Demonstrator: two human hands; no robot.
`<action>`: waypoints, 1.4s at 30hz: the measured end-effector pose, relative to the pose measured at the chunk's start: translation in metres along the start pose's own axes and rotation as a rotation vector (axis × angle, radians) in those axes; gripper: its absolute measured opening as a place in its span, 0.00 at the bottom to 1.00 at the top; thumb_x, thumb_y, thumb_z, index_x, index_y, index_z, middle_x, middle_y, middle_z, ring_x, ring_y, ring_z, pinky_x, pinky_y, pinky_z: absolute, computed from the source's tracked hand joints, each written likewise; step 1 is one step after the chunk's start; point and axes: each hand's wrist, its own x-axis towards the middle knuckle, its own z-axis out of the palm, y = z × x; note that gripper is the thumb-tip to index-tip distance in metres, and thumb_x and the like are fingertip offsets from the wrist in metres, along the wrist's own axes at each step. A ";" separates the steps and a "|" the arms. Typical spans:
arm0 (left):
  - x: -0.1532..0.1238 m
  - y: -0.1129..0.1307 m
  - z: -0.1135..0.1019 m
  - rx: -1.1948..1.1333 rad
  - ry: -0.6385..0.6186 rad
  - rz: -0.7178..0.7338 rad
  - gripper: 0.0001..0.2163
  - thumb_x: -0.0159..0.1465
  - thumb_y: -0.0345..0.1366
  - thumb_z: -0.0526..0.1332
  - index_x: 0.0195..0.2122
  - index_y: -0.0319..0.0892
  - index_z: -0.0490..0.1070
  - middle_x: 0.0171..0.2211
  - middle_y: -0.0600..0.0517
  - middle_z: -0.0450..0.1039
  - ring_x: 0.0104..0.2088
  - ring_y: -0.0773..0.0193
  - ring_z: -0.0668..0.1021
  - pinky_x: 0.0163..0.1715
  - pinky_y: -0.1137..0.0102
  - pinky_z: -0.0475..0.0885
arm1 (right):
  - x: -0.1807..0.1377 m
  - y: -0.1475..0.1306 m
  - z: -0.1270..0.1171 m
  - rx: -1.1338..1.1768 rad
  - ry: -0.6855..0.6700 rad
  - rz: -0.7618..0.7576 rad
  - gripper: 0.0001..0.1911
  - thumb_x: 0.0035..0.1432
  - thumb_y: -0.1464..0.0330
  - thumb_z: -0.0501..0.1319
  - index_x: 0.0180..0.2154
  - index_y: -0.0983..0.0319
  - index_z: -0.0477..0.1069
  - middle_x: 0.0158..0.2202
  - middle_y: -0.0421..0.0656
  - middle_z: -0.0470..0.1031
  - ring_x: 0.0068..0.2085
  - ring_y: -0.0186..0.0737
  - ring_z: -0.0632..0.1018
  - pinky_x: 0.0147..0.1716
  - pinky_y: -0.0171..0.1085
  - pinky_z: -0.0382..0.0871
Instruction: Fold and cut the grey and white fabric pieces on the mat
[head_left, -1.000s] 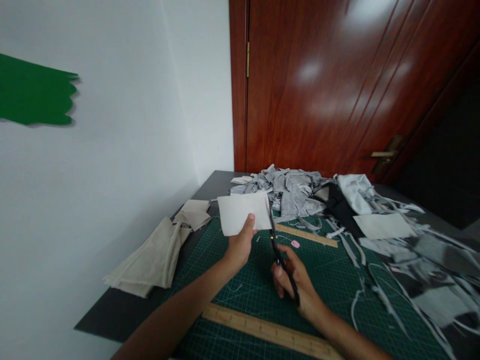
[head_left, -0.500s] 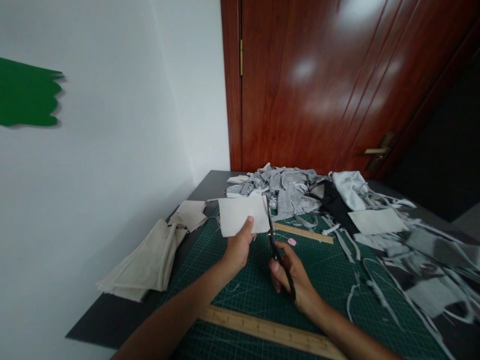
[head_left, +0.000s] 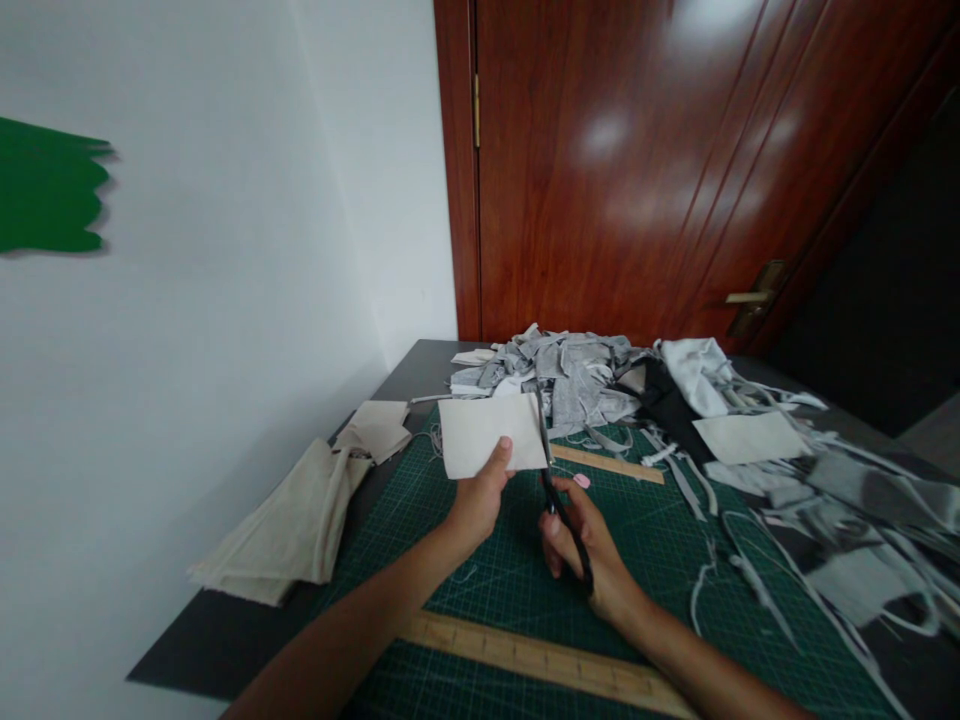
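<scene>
A cream rectangular piece of fabric [head_left: 480, 430] is held up over the green cutting mat [head_left: 450, 560]. My left hand [head_left: 484, 490] pinches its lower edge, thumb on the near face and fingers behind. In my right hand [head_left: 574, 540] are black-handled scissors [head_left: 555, 500], pointing upward. Their blades run along the right edge of the fabric; whether they bite into it I cannot tell. My right fingers are wrapped round the handles.
A wooden ruler [head_left: 547, 665] lies across the near mat, another ruler [head_left: 607, 464] farther back. Grey fabric scraps [head_left: 577, 375] heap up before the door [head_left: 600, 200]. Folded beige cloth [head_left: 292, 520] lies left by the wall. Strips and scraps [head_left: 855, 480] cover the right side. A pink disc [head_left: 581, 481] rests mid-mat.
The fabric has shifted slightly to the right against the scissors, and the blades appear closer together along its edge. Both hands keep their hold. The view has turned very slightly.
</scene>
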 end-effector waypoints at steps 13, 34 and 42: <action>-0.002 0.001 0.000 0.027 -0.012 0.003 0.37 0.54 0.47 0.76 0.64 0.45 0.68 0.60 0.41 0.74 0.56 0.45 0.79 0.58 0.51 0.75 | 0.001 -0.004 0.001 0.013 -0.020 0.009 0.35 0.60 0.43 0.64 0.56 0.60 0.61 0.23 0.30 0.63 0.18 0.30 0.64 0.15 0.29 0.60; -0.001 0.000 -0.001 0.040 -0.026 0.001 0.32 0.56 0.48 0.75 0.59 0.41 0.72 0.52 0.41 0.80 0.51 0.47 0.82 0.56 0.51 0.75 | 0.000 -0.005 0.001 -0.020 -0.042 0.000 0.34 0.62 0.45 0.62 0.57 0.61 0.60 0.20 0.28 0.62 0.16 0.29 0.62 0.14 0.29 0.58; -0.001 0.001 0.002 -0.003 -0.018 -0.017 0.32 0.57 0.46 0.75 0.60 0.40 0.71 0.53 0.41 0.79 0.53 0.46 0.81 0.59 0.50 0.73 | -0.001 -0.010 0.003 -0.012 -0.024 0.028 0.36 0.59 0.43 0.64 0.56 0.60 0.61 0.20 0.28 0.62 0.15 0.29 0.61 0.13 0.29 0.57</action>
